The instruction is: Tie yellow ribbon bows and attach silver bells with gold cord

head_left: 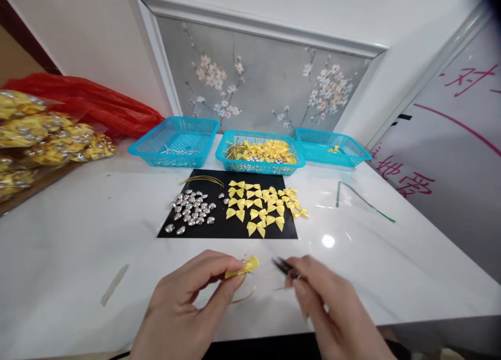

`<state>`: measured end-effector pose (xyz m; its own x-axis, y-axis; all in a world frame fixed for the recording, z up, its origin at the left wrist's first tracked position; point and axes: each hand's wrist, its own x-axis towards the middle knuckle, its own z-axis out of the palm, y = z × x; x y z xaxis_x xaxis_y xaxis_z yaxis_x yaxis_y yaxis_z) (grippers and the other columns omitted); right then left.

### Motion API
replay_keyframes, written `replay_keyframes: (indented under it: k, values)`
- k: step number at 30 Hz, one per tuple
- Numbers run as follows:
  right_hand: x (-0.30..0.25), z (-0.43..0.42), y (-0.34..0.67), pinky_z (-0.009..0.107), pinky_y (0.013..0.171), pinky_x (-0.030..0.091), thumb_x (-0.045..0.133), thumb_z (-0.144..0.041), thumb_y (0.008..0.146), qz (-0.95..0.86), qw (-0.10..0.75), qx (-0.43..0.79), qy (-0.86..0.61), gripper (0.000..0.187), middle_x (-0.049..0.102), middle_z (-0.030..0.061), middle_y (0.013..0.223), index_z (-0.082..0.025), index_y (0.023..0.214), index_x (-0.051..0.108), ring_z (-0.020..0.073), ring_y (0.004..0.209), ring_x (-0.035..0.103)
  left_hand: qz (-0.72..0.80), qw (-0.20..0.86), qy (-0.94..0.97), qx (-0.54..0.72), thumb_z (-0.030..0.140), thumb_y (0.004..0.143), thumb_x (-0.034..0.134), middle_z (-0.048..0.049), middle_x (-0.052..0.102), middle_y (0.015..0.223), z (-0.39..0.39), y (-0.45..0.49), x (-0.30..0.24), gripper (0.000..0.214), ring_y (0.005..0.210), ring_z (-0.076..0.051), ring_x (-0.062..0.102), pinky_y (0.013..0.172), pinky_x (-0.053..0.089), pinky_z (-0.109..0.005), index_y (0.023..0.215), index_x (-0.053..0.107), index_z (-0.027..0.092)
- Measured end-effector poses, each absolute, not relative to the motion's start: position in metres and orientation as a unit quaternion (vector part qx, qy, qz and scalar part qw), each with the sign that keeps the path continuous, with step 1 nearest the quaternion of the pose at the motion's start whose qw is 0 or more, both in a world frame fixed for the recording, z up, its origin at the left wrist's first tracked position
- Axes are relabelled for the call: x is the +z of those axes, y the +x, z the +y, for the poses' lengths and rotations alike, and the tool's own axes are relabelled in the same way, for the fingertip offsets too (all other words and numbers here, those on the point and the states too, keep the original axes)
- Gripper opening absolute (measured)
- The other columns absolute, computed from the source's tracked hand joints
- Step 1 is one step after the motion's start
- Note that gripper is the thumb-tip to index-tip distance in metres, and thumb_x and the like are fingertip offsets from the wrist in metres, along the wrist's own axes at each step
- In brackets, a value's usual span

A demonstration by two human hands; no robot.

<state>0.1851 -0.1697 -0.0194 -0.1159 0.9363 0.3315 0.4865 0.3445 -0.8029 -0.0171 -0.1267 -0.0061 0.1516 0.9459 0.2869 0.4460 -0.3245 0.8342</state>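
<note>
My left hand [188, 302] pinches a yellow ribbon bow [248, 266] between thumb and fingertips, above the front of the white table. A thin gold strand [245, 299] curves down below the bow. To its right, my right hand [326, 297] is closed round a small dark tool [285, 266] with two pointed jaws; motion blurs it, so I cannot tell its exact kind. The jaws point left toward the bow, apart from it. Behind my hands, a black mat [230, 229] bears silver heart-shaped beads [191, 207], yellow bows [256, 228] and several gold strands [203, 179].
Three blue baskets stand behind the mat: the left basket [176, 162] holds white strips, the middle basket [258, 167] bows and gold strands, the right basket [352, 159] a few yellow pieces. Bagged bows [58, 135] and a red plastic bag [90, 102] lie at left.
</note>
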Motion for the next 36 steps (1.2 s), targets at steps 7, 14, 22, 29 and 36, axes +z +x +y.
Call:
replay_keyframes:
  k: [7,14,22,29,36]
  values:
    - [-0.03,-0.175,0.152,0.027,0.067,0.049,0.038,-0.03,0.097,-0.671,0.441,0.315,-0.506,0.03,0.063,0.0082,0.089,-0.019,0.111,0.063,0.0179,0.076,0.061,0.529,0.264,0.697,0.406,0.032,0.077,0.069,0.0056,0.069,0.071,-0.13,-0.019,-0.01,0.004,0.062,-0.014,0.063,0.056,0.048,-0.02,0.075,0.066,0.03]
    - [-0.033,-0.171,0.146,0.03,0.068,0.049,0.042,-0.026,0.095,-0.675,0.442,0.247,-0.537,0.029,0.06,0.009,0.087,-0.017,0.113,0.062,0.0196,0.076,0.058,0.554,0.263,0.662,0.43,0.032,0.076,0.068,0.0027,0.07,0.072,-0.134,-0.019,-0.012,0.006,0.064,-0.017,0.065,0.059,0.052,-0.022,0.075,0.067,0.027]
    - [-0.036,-0.167,0.144,0.031,0.066,0.049,0.042,-0.026,0.095,-0.679,0.438,0.237,-0.54,0.028,0.059,0.0085,0.086,-0.017,0.113,0.062,0.0193,0.074,0.058,0.535,0.264,0.688,0.413,0.028,0.074,0.068,0.0026,0.072,0.073,-0.133,-0.023,-0.011,0.003,0.068,-0.018,0.067,0.063,0.055,-0.023,0.071,0.068,0.028]
    - [-0.034,-0.165,0.143,0.029,0.065,0.049,0.042,-0.026,0.095,-0.671,0.452,0.252,-0.531,0.029,0.059,0.0079,0.085,-0.017,0.112,0.063,0.0183,0.072,0.058,0.543,0.278,0.677,0.412,0.03,0.074,0.068,0.0017,0.072,0.072,-0.135,-0.019,-0.009,0.006,0.067,-0.018,0.067,0.061,0.055,-0.023,0.069,0.068,0.027]
    - [-0.034,-0.163,0.142,0.026,0.059,0.044,0.04,-0.024,0.095,-0.657,0.461,0.281,-0.526,0.027,0.057,0.0047,0.078,-0.019,0.103,0.066,0.0162,0.068,0.056,0.522,0.289,0.684,0.419,0.027,0.073,0.068,0.002,0.072,0.072,-0.133,-0.02,-0.013,0.004,0.067,-0.018,0.067,0.062,0.055,-0.023,0.069,0.068,0.027]
